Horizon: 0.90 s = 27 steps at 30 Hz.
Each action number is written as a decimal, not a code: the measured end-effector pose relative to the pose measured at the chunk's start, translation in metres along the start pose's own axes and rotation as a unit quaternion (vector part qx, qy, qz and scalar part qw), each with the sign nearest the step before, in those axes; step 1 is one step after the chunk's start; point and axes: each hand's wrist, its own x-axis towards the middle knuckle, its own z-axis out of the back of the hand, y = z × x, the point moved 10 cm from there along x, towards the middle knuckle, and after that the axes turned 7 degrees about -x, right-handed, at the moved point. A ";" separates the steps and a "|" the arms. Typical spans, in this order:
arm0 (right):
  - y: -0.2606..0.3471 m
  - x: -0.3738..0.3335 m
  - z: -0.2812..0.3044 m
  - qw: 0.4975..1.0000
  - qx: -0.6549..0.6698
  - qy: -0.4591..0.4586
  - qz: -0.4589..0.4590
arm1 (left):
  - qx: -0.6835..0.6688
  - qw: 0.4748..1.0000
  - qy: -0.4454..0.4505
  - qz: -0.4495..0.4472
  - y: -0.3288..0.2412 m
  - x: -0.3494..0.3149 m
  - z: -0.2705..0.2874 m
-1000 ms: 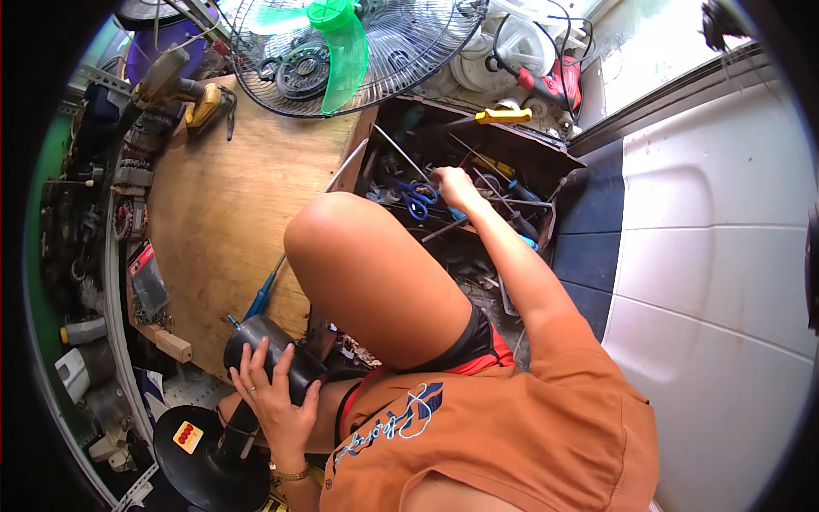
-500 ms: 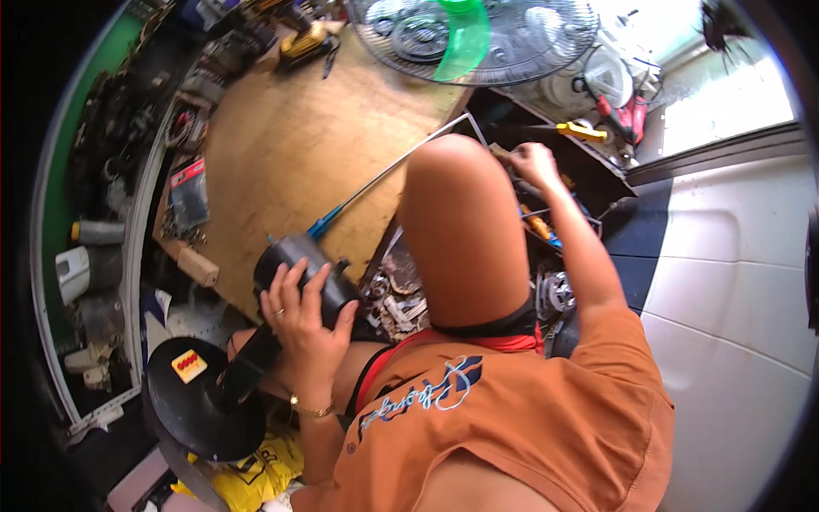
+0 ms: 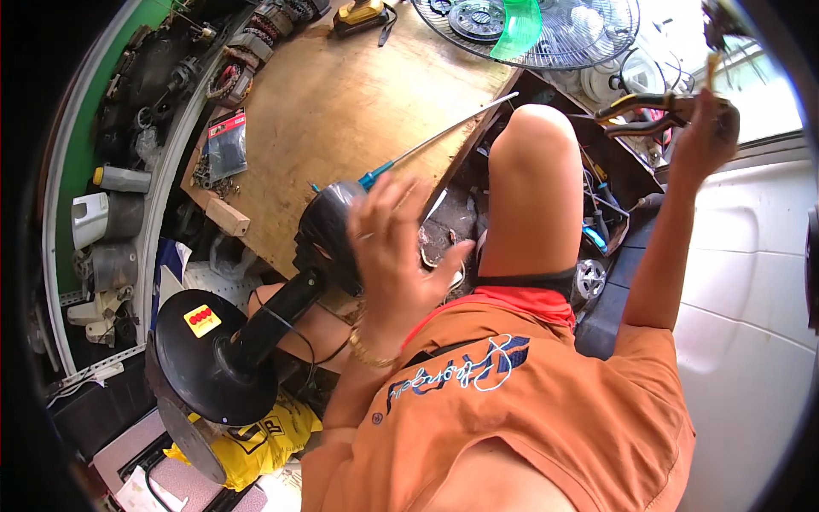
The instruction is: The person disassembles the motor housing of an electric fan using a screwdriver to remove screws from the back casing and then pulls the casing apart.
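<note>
Jutting toward 9 o'clock from the right hand (image 3: 704,141), the two spread handles of a pair of pliers (image 3: 672,107) are seen at 2 o'clock, with the head end enclosed by the curled fingers. The left hand (image 3: 394,247) is raised with its fingers loosely spread and nothing in its grasp; it is set in front of the black motor housing (image 3: 327,213), just off centre toward 10 o'clock, and whether the two touch cannot be told. The pliers can be expected to be small but dense and stiff, the grips less slippery than the metal, and are best held around both handles. The housing is probably heavy for its bulk and smooth, so it is better cradled from beneath or steadied by the stand pole (image 3: 277,322), which is joined to the round base (image 3: 205,375) at 8 o'clock. The pliers' jaws are hidden by the hand, and the thin yellowish piece above it cannot be identified. The left fingers are blurred, part of the housing is covered by them, and the fan grille (image 3: 580,43) is cut off at 12 to 1 o'clock.
</note>
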 end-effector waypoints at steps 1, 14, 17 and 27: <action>0.035 -0.004 0.003 0.997 0.067 0.000 -0.036 | -0.085 0.996 -0.027 -0.020 -0.007 0.010 -0.008; -0.040 -0.075 -0.030 0.961 -0.161 0.214 -0.066 | -0.516 0.806 0.182 0.226 -0.026 -0.006 -0.180; -0.097 -0.077 0.002 0.895 -0.386 0.206 0.089 | -0.447 0.851 0.155 0.227 -0.014 -0.004 -0.170; 0.093 -0.292 -0.067 0.813 0.326 0.321 -0.359 | -0.219 0.968 0.108 0.051 -0.022 -0.021 -0.120</action>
